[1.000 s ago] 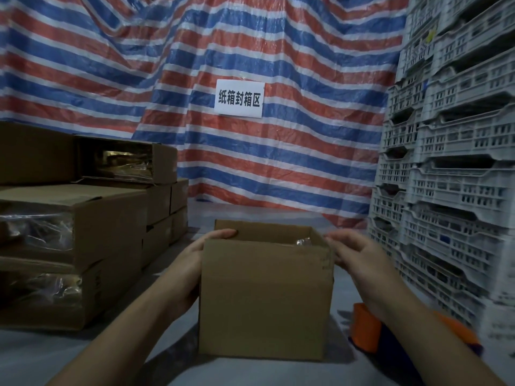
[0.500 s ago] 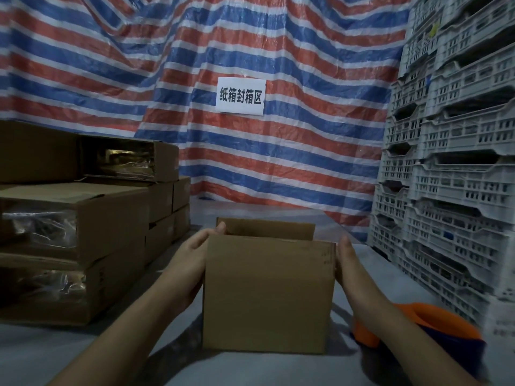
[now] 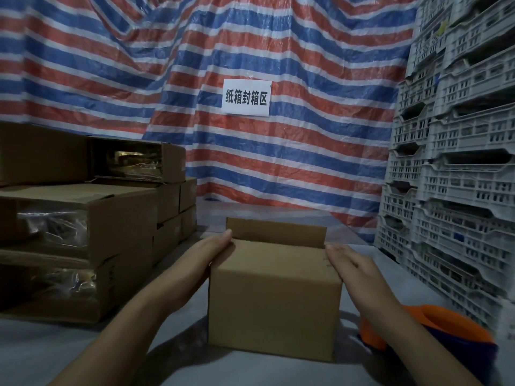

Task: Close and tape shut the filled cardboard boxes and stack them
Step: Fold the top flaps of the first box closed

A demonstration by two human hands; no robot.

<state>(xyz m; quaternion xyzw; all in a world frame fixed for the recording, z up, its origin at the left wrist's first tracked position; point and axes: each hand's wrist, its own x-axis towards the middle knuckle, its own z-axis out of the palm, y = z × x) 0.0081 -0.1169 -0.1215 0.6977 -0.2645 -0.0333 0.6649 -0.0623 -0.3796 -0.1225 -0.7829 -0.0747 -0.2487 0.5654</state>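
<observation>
The left hand [image 3: 207, 256] is laid flat against the left upper edge of the cardboard box [image 3: 274, 299], its fingers [image 3: 223, 237] straight and released, grasping nothing; the right hand [image 3: 352, 267] is pressed in the same manner on the right upper edge, fingers extended and together; both forearms are stretched forward from the bottom of the view. The box is set on the grey worktop [image 3: 50, 346], directly in front of the person, between the two hands; its near flap is folded down, while the far flap [image 3: 276, 232] is seen standing upright behind it. The room is closed off by a red, white and blue striped tarpaulin [image 3: 250, 162], on which a white paper sign [image 3: 246, 97] with printed characters is fixed. A stack of sealed cartons [image 3: 92, 224] is seen on the left of the worktop, near the left forearm; stacked white plastic crates [image 3: 457, 162] are piled on the right; an orange and blue tape dispenser [image 3: 434, 330] is partly hidden by the right forearm.
</observation>
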